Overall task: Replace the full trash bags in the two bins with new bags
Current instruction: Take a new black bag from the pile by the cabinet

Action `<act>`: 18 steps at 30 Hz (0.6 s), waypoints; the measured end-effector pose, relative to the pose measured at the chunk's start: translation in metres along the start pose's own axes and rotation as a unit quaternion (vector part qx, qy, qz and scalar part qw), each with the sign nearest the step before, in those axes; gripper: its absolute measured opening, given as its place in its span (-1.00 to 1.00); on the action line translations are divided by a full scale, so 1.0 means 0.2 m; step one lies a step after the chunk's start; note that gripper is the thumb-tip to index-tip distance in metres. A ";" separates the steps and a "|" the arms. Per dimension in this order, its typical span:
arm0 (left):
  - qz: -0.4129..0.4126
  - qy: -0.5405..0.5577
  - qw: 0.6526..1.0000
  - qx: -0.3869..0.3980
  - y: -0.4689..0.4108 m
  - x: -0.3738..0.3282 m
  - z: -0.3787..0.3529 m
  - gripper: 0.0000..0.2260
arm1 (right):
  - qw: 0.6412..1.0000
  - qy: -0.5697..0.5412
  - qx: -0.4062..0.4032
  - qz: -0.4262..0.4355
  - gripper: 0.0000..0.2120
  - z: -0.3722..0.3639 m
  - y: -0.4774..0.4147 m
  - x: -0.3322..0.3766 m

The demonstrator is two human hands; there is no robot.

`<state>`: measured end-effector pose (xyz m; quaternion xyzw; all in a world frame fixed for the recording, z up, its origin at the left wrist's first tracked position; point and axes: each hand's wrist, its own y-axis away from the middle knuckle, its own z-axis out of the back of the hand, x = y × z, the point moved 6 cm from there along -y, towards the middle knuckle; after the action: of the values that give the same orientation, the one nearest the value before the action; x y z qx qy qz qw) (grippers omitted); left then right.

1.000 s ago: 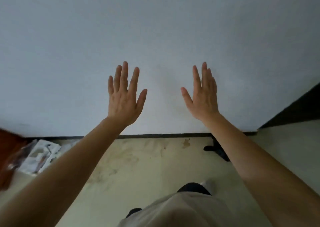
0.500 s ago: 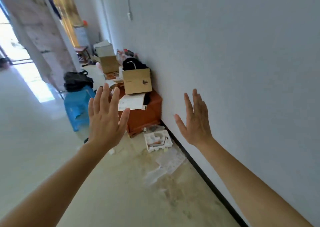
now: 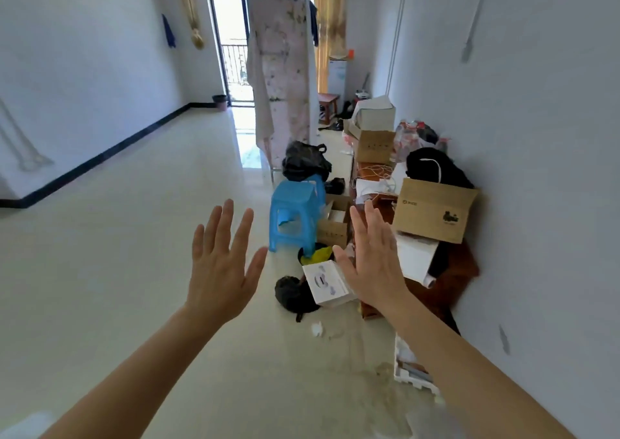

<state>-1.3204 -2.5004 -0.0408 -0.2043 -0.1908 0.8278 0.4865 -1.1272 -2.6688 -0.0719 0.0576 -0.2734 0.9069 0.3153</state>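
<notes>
My left hand [image 3: 223,264] and my right hand [image 3: 372,260] are raised in front of me, fingers spread, holding nothing. Beyond them on the floor stands a small dark bin [image 3: 315,254] with yellow rubbish showing, partly hidden by a white box [image 3: 327,282]. A crumpled black bag [image 3: 292,294] lies just in front of it. A full black trash bag [image 3: 303,161] sits behind the blue plastic stools [image 3: 293,210]. Far off by the balcony door stands another small bin [image 3: 219,102] against the left wall.
Cardboard boxes [image 3: 432,210], papers and a low brown cabinet [image 3: 449,281] line the right wall. White foam packing [image 3: 412,368] lies on the floor at right. A cloth-draped drying rack [image 3: 281,69] stands mid-room. Glossy pale floor stretches to the left.
My view has swung from the blank wall leftwards to look down the long room; the clutter, stools and bins have come into sight. Both hands stay raised and spread.
</notes>
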 end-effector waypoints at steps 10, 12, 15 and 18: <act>0.103 -0.031 0.994 -0.026 -0.74 1.10 -0.29 -0.40 | 0.993 0.006 0.049 0.108 -0.27 -0.86 -1.18 0.49; 0.107 -0.022 0.994 -0.026 -0.93 1.27 -0.36 -0.39 | 0.994 0.009 0.049 0.100 -0.27 -0.97 -1.41 0.52; 0.085 -0.015 0.996 -0.016 -1.26 1.45 -0.49 -0.39 | 0.995 0.015 0.043 0.084 -0.28 -1.10 -1.73 0.51; 0.065 -0.002 0.998 0.001 -1.58 1.58 -0.69 -0.40 | 0.997 0.021 0.047 0.062 -0.28 -1.25 -1.99 0.43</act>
<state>-1.1592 -2.0614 -0.0436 -0.2145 -0.1770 0.8583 0.4312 -0.9375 -2.2296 -0.0768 0.0364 -0.2265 0.9377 0.2609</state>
